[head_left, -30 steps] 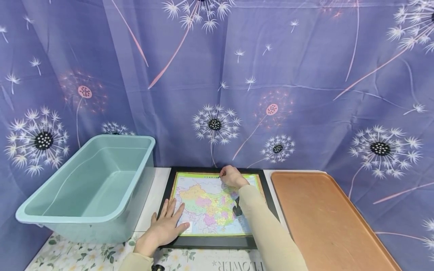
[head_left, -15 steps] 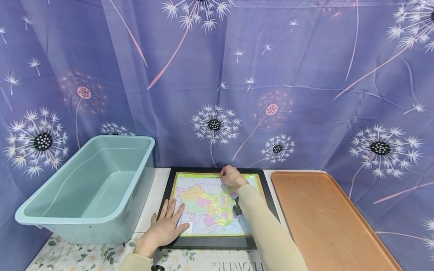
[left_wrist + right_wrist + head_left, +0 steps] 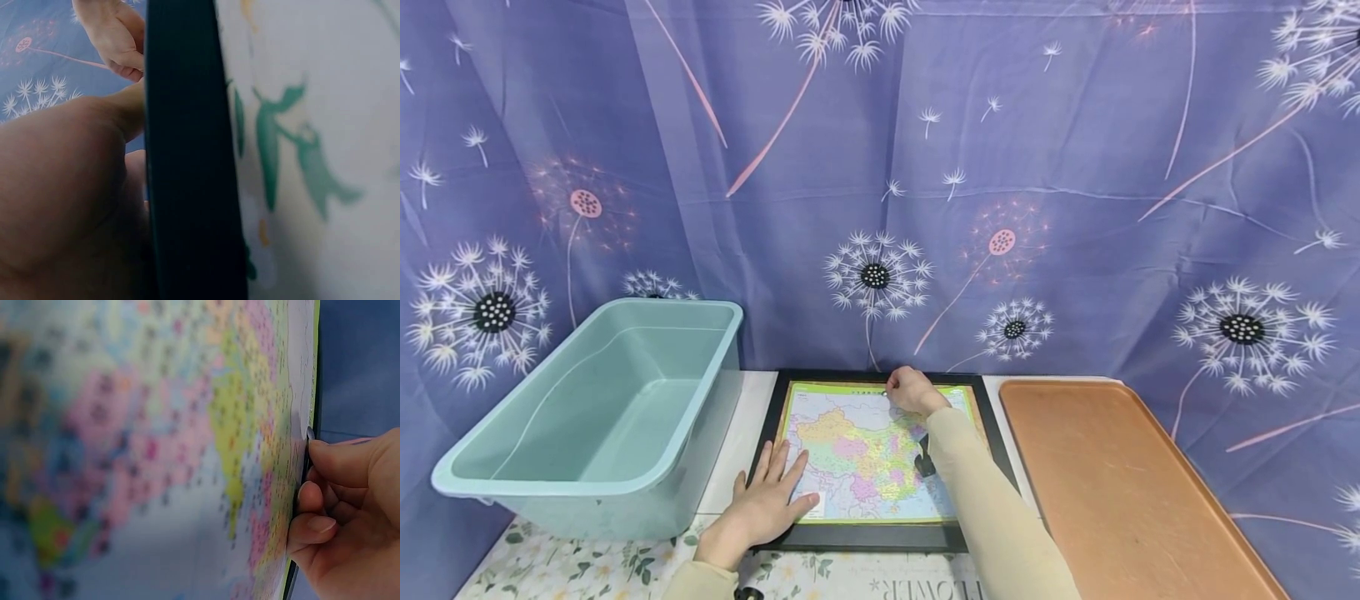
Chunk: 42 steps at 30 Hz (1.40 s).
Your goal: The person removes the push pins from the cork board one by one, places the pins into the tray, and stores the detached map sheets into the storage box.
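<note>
One map point(image 3: 850, 454) in a black frame point(image 3: 857, 537)

Both lie flat near the middle of the table point(image 3: 754, 400), up against a blue dandelion curtain point(image 3: 797, 275) at twelve o'clock. Taking the map as the dial, the right hand point(image 3: 913, 392) sits at one o'clock, by the green top border. Its fingers are curled, and thumb and fingertips pinch a small grey disc point(image 3: 310, 433) at the map's edge; the right wrist view shows the thumb tip against it, though part of the grip is hidden.

At eight o'clock the left hand point(image 3: 760, 504) lies with fingers spread apart, resting across the frame's side, the thumb reaching onto the map. Both sleeves are cream.

A pale teal tub point(image 3: 707, 379) stands at about nine to ten o'clock, just beside the frame. At three o'clock lies a brown tray point(image 3: 1120, 483). Toward six o'clock, a flowered cloth point(image 3: 820, 575) with grey lettering covers the near side.
</note>
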### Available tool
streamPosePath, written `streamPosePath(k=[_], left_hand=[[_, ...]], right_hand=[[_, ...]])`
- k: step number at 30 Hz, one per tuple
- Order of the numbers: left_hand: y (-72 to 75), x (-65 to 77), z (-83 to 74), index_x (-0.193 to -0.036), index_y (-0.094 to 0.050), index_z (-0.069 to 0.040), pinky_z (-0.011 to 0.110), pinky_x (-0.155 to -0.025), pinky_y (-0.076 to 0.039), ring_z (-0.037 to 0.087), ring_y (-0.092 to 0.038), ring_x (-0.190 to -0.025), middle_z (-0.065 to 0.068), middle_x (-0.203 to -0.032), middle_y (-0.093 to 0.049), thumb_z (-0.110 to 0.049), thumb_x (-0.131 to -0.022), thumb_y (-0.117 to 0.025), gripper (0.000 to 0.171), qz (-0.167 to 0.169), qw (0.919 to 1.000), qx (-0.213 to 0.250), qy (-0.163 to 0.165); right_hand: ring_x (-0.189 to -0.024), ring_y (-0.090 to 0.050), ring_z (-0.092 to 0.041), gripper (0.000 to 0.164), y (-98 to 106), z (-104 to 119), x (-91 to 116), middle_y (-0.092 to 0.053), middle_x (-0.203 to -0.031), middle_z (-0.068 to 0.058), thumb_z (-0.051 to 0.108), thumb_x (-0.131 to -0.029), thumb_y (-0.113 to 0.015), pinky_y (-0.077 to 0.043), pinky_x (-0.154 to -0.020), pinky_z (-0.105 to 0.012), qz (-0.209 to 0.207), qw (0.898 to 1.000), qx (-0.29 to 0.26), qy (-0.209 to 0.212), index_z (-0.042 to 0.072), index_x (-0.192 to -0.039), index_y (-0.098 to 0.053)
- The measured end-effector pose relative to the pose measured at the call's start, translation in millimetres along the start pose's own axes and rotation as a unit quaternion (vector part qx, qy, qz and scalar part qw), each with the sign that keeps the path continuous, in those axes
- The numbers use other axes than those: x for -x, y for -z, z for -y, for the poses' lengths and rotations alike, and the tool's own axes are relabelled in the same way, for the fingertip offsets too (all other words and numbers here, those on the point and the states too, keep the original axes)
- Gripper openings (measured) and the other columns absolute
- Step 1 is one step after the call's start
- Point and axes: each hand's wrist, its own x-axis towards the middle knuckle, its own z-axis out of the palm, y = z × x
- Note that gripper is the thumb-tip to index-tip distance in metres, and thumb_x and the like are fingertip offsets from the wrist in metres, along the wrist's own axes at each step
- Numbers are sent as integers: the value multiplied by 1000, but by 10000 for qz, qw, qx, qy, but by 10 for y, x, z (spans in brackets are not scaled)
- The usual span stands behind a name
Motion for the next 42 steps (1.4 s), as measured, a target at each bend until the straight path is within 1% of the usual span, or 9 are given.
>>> streamPosePath(k=[8,15,23,27,30,34,37,42], left_hand=[[4,2,-3,-155,-30,-10,78,-101,-3,42,5,-146,23,-161,-7,-52,-97,-53,76,11,10000,-36,4],[17,0,-4,-155,-30,-9,78,-101,-3,42,5,-146,23,-161,-8,-52,-97,-53,75,27,10000,18,-20],[14,6,10,-155,-29,-11,78,-101,-2,41,7,-146,21,-161,-6,-52,-97,-53,75,154,9998,83,56],[7,-9,22,-155,-29,-11,78,-101,-2,42,6,-146,22,-161,-6,-53,-97,-52,76,131,9999,92,15],[0,-17,31,-155,-29,-10,78,-101,-1,41,7,-146,22,-161,-6,-55,-97,-52,78,139,9998,125,-7],[-13,-24,33,-155,-28,-9,77,-101,1,40,8,-147,21,-161,-6,-56,-96,-51,79,178,9997,152,6],[-7,-21,15,-156,-29,-11,77,-102,-1,40,7,-146,20,-162,-6,-55,-97,-51,77,184,9998,95,59],[-6,-24,21,-156,-28,-11,77,-102,0,40,7,-147,21,-161,-6,-57,-96,-51,79,187,9998,98,72]], right_hand=[[-73,-53,-17,16,-7,-12,14,-61,-84,1,11,-97,-56,-46,-69,-34,21,9999,-115,7,12,-85,-68],[-72,-53,-17,18,-5,-25,-7,-61,-82,1,11,-97,-56,-45,-69,-34,9,10000,-51,28,13,-83,-67],[-69,-51,-16,17,-10,-39,-18,-59,-80,1,11,-97,-56,-44,-68,-33,74,9998,36,206,12,-83,-65],[-65,-46,-15,20,10,-48,-22,-55,-75,0,11,-99,-54,-41,-66,-33,160,9994,110,296,12,-80,-61],[-61,-40,-15,23,26,-48,-35,-49,-72,-1,12,-100,-51,-37,-63,-32,309,9987,176,361,12,-78,-57],[-56,-36,-15,23,39,-55,-55,-46,-72,-2,14,-101,-49,-35,-58,-31,517,9980,164,314,12,-79,-55],[-56,-35,-15,23,38,-63,-69,-47,-74,-2,14,-102,-48,-34,-55,-31,622,9977,83,248,12,-80,-55],[-61,-40,-15,21,41,-61,-90,-51,-78,-2,11,-101,-48,-37,-60,-31,647,9972,192,336,11,-82,-57]])
